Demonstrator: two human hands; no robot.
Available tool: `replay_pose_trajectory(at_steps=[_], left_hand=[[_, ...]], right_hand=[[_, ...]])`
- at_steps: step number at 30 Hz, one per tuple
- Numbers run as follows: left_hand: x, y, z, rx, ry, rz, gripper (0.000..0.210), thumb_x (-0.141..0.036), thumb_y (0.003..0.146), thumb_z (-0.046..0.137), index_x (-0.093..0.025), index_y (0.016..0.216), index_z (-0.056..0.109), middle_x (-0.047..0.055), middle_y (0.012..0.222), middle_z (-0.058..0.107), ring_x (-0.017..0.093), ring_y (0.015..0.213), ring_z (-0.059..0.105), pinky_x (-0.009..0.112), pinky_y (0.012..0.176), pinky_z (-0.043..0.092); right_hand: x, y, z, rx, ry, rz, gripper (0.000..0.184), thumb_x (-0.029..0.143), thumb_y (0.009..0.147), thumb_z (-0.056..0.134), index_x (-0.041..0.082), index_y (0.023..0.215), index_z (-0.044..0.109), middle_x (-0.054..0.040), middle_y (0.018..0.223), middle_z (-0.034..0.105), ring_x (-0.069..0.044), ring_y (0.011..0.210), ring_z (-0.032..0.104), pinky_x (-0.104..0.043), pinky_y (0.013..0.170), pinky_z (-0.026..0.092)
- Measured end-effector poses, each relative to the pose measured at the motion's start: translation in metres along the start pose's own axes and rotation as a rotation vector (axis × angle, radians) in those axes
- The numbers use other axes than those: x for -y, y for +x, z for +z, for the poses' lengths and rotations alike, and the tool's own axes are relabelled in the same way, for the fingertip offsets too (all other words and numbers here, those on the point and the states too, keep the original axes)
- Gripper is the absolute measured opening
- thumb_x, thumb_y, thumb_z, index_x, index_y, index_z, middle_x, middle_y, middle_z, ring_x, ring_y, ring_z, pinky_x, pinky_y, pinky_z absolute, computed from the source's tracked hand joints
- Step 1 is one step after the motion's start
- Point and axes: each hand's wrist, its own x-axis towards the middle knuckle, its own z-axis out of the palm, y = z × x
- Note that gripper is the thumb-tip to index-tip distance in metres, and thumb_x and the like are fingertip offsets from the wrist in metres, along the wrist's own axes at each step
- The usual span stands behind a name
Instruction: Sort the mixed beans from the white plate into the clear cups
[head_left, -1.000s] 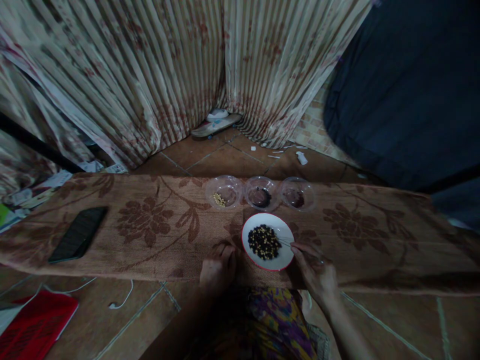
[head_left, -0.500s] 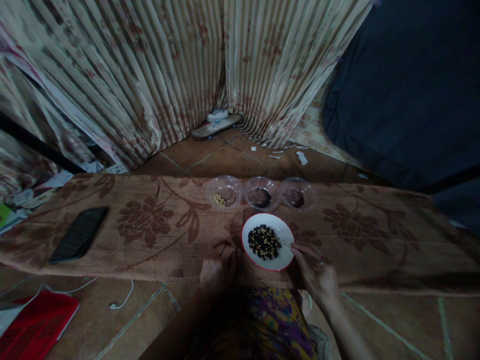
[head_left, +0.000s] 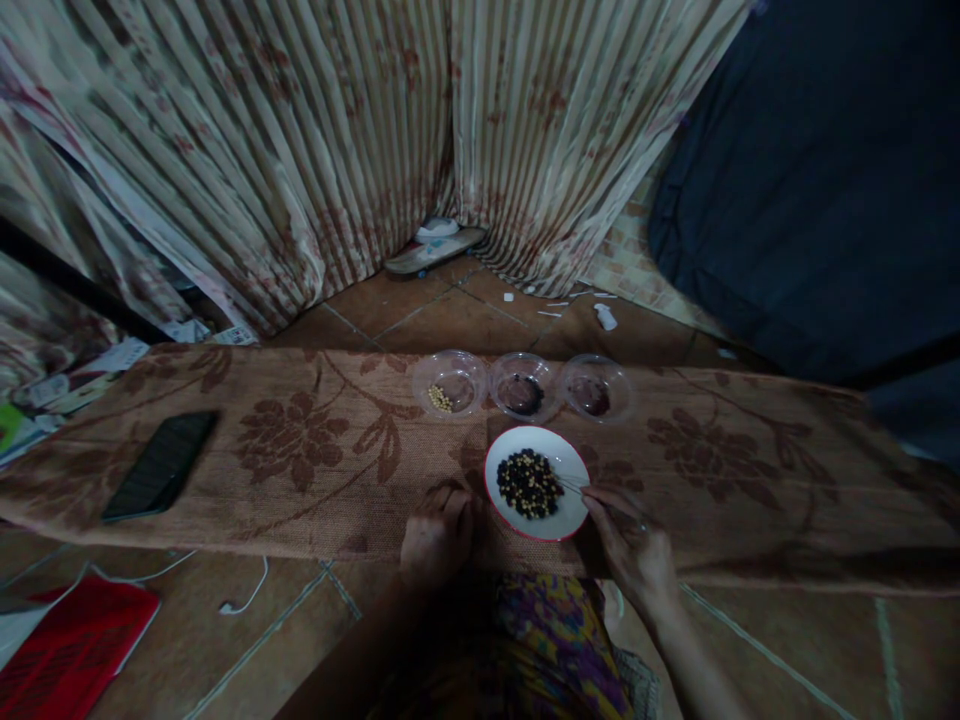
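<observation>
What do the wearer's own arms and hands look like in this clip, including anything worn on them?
Both the left hand and right hand are ungloved, and no sleeves show on the forearms. A small shiny band, probably a ring, sits on a right-hand finger. Below, a purple-and-yellow patterned garment shows.

The table [head_left: 795,520] (cloth-covered) bears a phone [head_left: 161,465], plate [head_left: 568,515] and three bowls [head_left: 517,368].

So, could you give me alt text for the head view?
A right hand holds a thin metal utensil by dark and yellow beans in a red-rimmed white plate; the left hand rests alongside. Three clear plastic bowls stand behind.
</observation>
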Motion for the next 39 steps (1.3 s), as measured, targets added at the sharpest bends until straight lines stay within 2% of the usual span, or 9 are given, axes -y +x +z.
replay_pose_trajectory(at_steps=[5,10,14,19,22,25,30,36,39], left_hand=[[-0.001,0.001,-0.001,-0.002,0.001,-0.015,0.015,-0.022,0.094,0.044,-0.022,0.085,0.056,0.003,0.081,0.061,0.016,0.08,0.059,0.027,0.07,0.046],[-0.002,0.002,-0.002,0.006,-0.015,-0.017,0.017,-0.023,0.094,0.043,-0.022,0.085,0.057,0.003,0.082,0.061,0.016,0.081,0.059,0.026,0.07,0.047],[-0.001,0.0,0.0,-0.001,-0.023,-0.005,0.017,-0.022,0.094,0.044,-0.022,0.085,0.057,0.003,0.082,0.061,0.016,0.081,0.058,0.026,0.071,0.047],[0.0,-0.002,0.002,-0.019,-0.015,0.006,0.014,-0.017,0.092,0.045,-0.021,0.087,0.057,0.003,0.084,0.063,0.015,0.08,0.059,0.025,0.069,0.047],[0.001,-0.001,0.003,-0.006,-0.012,0.0,0.013,-0.017,0.091,0.045,-0.021,0.087,0.057,0.003,0.084,0.062,0.015,0.079,0.059,0.025,0.069,0.047],[0.0,0.0,0.003,-0.029,-0.006,-0.009,0.012,-0.016,0.089,0.048,-0.021,0.085,0.057,0.003,0.082,0.062,0.015,0.079,0.059,0.026,0.07,0.047],[-0.003,-0.001,0.002,-0.026,-0.013,-0.022,0.011,-0.015,0.089,0.048,-0.021,0.088,0.058,0.003,0.085,0.062,0.016,0.082,0.059,0.027,0.072,0.047],[-0.004,0.0,0.001,-0.018,-0.024,-0.026,0.015,-0.02,0.092,0.045,-0.02,0.082,0.056,0.003,0.08,0.06,0.016,0.079,0.057,0.027,0.07,0.046],[-0.004,0.0,0.001,-0.023,-0.017,-0.021,0.017,-0.021,0.093,0.044,-0.02,0.081,0.056,0.003,0.08,0.059,0.015,0.078,0.057,0.027,0.07,0.046]], right_hand=[[0.002,0.0,-0.001,-0.022,0.027,-0.001,0.025,0.043,0.088,0.059,0.023,0.088,0.073,-0.008,0.095,0.071,-0.023,0.091,0.066,-0.039,0.081,0.054],[0.008,0.004,-0.002,-0.031,0.105,0.078,0.026,0.044,0.087,0.06,0.021,0.09,0.073,-0.0098,0.096,0.071,-0.024,0.088,0.066,-0.038,0.077,0.055],[0.023,0.022,0.004,-0.056,0.167,0.016,0.025,0.042,0.085,0.061,0.021,0.089,0.073,-0.0098,0.094,0.072,-0.024,0.088,0.066,-0.037,0.076,0.054],[0.061,0.072,0.041,-0.107,0.268,-0.078,0.021,0.038,0.083,0.064,0.021,0.092,0.074,-0.0075,0.094,0.074,-0.023,0.088,0.068,-0.035,0.079,0.054],[0.083,0.102,0.069,-0.071,0.346,-0.168,0.022,0.037,0.086,0.061,0.02,0.089,0.074,-0.0072,0.093,0.074,-0.021,0.089,0.069,-0.034,0.081,0.053],[0.093,0.114,0.081,-0.035,0.356,-0.248,0.022,0.036,0.088,0.058,0.02,0.087,0.074,-0.0065,0.091,0.074,-0.02,0.089,0.068,-0.033,0.083,0.053],[0.079,0.094,0.056,-0.13,0.309,-0.156,0.021,0.038,0.084,0.062,0.02,0.086,0.073,-0.0073,0.093,0.074,-0.022,0.09,0.068,-0.035,0.084,0.052],[0.029,0.053,0.01,-0.22,0.188,0.108,0.028,0.043,0.078,0.068,0.016,0.085,0.073,-0.0105,0.086,0.075,-0.024,0.08,0.069,-0.036,0.071,0.056],[0.007,0.034,0.0,-0.149,0.139,0.153,0.029,0.045,0.079,0.066,0.017,0.084,0.073,-0.0106,0.089,0.074,-0.025,0.083,0.069,-0.037,0.074,0.056]])
